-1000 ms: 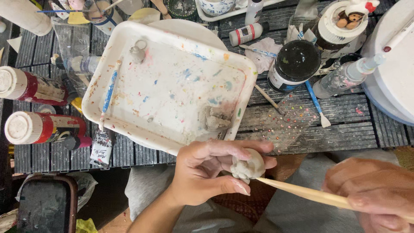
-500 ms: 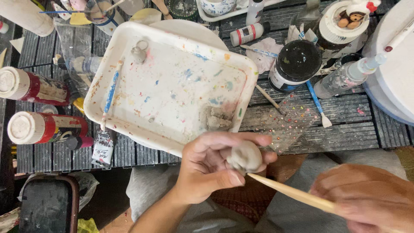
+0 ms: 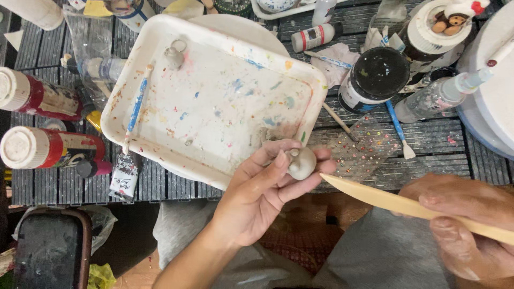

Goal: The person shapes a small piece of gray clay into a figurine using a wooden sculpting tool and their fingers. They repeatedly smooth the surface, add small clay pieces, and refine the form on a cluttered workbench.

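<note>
— Head view, looking down: left hand (image 3: pixel 265 195) turned palm up, fingers curled loosely around a small grey clay figure (image 3: pixel 301 162), thumb pressed against its near side. Pinched between thumb and fingertips, not buried in the palm.

— And the right hand (image 3: pixel 471 227)?

— Closed around the thick end of a flat wooden modelling tool (image 3: pixel 396 203), low at the right edge. Pointed tip reaching toward the left hand, just beside the clay figure; touching or not, cannot tell.

— Beyond the left hand?

— Just past the fingertips, a white rectangular tray (image 3: pixel 214 101), tilted, smeared with dried paint flecks. Inside it, toward the far left corner, a second small clay piece (image 3: pixel 174 53) and a blue-handled brush (image 3: pixel 136 107) lying along the left wall. Under the tray's far edge, a white round plate (image 3: pixel 241 27).

— Left of that hand?

— Well apart: two red paint bottles with white caps (image 3: pixel 37 99), lying on their sides on the dark slatted table (image 3: pixel 439 144). Nearer, a small white paint tube (image 3: pixel 123 176) beside the tray's near corner. Below, off the table edge, a black box (image 3: pixel 45 251).

— Between the hands and beyond?

— Clear sheet dotted with coloured specks (image 3: pixel 369 147), just past the tool's tip. Farther on, a jar with a black lid (image 3: pixel 375 77), a thin brush with a blue handle (image 3: pixel 399 128), a clear squeeze bottle (image 3: pixel 439 96), and a large white round tub (image 3: pixel 495 91) above the right hand. Grey cloth over the lap beneath both hands.
</note>
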The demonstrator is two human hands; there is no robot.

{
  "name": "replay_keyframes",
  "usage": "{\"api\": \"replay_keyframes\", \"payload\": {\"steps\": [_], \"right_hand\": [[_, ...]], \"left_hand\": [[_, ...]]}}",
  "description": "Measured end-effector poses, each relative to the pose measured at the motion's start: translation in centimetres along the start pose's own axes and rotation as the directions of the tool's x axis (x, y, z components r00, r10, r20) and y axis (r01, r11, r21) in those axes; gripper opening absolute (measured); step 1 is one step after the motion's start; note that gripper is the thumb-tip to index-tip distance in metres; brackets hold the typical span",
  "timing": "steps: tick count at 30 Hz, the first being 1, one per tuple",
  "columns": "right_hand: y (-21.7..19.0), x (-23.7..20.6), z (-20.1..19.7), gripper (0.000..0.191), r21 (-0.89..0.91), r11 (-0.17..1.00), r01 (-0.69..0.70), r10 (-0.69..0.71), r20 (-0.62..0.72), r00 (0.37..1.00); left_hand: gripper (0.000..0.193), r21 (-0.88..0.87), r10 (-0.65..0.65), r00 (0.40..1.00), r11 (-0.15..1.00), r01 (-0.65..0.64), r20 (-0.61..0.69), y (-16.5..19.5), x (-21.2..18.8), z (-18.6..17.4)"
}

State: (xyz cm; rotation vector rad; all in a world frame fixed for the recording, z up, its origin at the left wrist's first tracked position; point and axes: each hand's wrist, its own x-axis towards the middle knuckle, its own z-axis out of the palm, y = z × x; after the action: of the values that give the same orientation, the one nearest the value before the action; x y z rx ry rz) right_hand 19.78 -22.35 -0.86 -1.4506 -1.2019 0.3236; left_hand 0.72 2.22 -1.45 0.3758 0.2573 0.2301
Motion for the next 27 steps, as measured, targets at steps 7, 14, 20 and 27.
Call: {"api": "replay_keyframes", "payload": {"steps": [7, 14, 20, 27], "right_hand": [[2.8, -3.2, -1.9, 0.026, 0.419, 0.907, -0.053, 0.045, 0.030, 0.999], [4.5, -1.8, -0.8, 0.031, 0.425, 0.905, -0.017, 0.038, -0.041, 0.998], [0.0, -1.3, 1.2, 0.025, 0.020, 0.998, -0.062, 0.062, 0.031, 0.998], [0.4, -0.7, 1.0, 0.029, 0.203, 0.976, -0.074, 0.049, 0.122, 0.991]], "left_hand": [[0.034, -0.085, 0.065, 0.991, 0.995, -0.055, 0.118, -1.0, -0.6, -0.4], [0.052, -0.023, 0.033, 0.993, 0.999, -0.030, 0.115, -0.4, -0.8, -0.7], [0.055, -0.056, -0.019, 0.995, 0.998, 0.025, 0.102, -0.1, -0.8, -0.4], [0.052, -0.107, -0.035, 0.993, 0.993, 0.047, 0.115, 0.1, -0.9, 0.1]]}}
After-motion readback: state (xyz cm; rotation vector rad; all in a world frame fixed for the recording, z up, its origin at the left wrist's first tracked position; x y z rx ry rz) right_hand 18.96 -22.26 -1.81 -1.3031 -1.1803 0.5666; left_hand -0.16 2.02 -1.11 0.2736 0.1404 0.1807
